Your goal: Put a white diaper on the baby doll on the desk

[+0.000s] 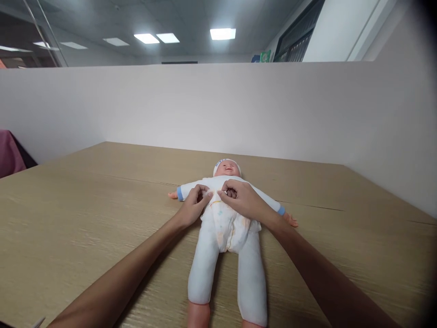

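A baby doll [205, 269] in a white outfit with blue cuffs and a white cap lies on its back, its legs toward me. Around its hips is a white diaper [223, 225] with faint coloured prints. At the diaper's upper edge, on the doll's belly, both my hands are closed. My left hand [195, 204] pinches the edge on the left side with thumb and fingers. Just to the right, my right hand [241, 198] pinches the same edge, its fingers curled. The bit of diaper inside each pinch is mostly hidden by my fingers.
The wooden table [85, 205] extends around the doll, with thin seams in its top. A white partition [191, 107] rises behind it and along the right. Purple fabric [10, 152] shows at the left edge, and a pointed light object [39, 322] at the bottom left.
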A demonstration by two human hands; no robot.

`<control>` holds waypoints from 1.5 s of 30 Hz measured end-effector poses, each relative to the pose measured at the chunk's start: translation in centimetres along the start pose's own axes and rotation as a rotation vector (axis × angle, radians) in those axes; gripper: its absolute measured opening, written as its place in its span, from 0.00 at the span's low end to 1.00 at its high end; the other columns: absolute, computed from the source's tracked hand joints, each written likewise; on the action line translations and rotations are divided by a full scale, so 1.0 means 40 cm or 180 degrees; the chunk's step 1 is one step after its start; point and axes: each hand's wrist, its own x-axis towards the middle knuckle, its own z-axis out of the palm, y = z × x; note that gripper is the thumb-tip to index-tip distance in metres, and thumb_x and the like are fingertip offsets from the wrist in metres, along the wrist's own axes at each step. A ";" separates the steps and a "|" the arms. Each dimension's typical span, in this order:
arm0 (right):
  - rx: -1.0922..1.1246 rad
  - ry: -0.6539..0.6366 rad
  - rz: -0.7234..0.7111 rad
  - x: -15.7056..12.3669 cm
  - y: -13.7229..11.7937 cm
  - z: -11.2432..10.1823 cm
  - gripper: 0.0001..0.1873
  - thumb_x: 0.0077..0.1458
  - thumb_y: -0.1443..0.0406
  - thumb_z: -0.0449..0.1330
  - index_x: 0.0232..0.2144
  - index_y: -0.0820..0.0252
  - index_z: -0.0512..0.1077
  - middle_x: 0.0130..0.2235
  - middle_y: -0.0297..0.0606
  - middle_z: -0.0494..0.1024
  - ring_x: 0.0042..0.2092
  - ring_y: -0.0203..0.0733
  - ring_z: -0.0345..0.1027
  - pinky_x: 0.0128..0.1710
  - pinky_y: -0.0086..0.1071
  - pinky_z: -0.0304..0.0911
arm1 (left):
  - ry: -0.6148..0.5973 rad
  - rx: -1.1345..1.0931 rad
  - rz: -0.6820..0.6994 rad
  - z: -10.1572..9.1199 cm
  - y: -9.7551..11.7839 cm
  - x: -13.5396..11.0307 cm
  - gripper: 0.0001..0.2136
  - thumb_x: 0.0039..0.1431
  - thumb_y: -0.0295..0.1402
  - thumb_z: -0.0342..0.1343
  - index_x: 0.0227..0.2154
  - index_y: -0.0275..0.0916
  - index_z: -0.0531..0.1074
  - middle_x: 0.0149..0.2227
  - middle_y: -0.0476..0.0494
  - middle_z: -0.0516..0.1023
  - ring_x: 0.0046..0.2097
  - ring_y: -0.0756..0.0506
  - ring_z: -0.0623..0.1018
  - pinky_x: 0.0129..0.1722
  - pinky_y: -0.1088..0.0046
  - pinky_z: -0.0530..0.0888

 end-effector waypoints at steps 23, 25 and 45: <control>-0.0001 -0.0775 -0.0307 -0.395 -0.151 0.000 0.11 0.69 0.71 0.56 0.44 0.52 0.75 0.43 0.34 0.83 0.43 0.42 0.77 0.44 0.33 0.68 | -0.1361 0.1708 0.0939 -0.043 0.180 -0.291 0.09 0.74 0.42 0.61 0.39 0.44 0.75 0.43 0.51 0.83 0.48 0.41 0.74 0.53 0.60 0.61; -0.0123 -0.0682 0.0118 -0.406 -0.118 0.006 0.09 0.70 0.69 0.57 0.42 0.51 0.75 0.39 0.31 0.83 0.39 0.41 0.76 0.41 0.33 0.66 | -0.1112 0.1776 0.0659 -0.036 0.167 -0.290 0.11 0.71 0.43 0.64 0.37 0.42 0.72 0.40 0.50 0.81 0.47 0.41 0.73 0.52 0.60 0.61; -0.0939 0.0283 0.0476 -0.387 -0.080 0.117 0.10 0.68 0.69 0.64 0.50 0.55 0.77 0.56 0.45 0.80 0.55 0.55 0.78 0.53 0.48 0.75 | -0.0531 0.1309 0.0455 0.021 0.124 -0.259 0.12 0.73 0.44 0.59 0.37 0.42 0.73 0.54 0.39 0.79 0.54 0.36 0.73 0.58 0.55 0.67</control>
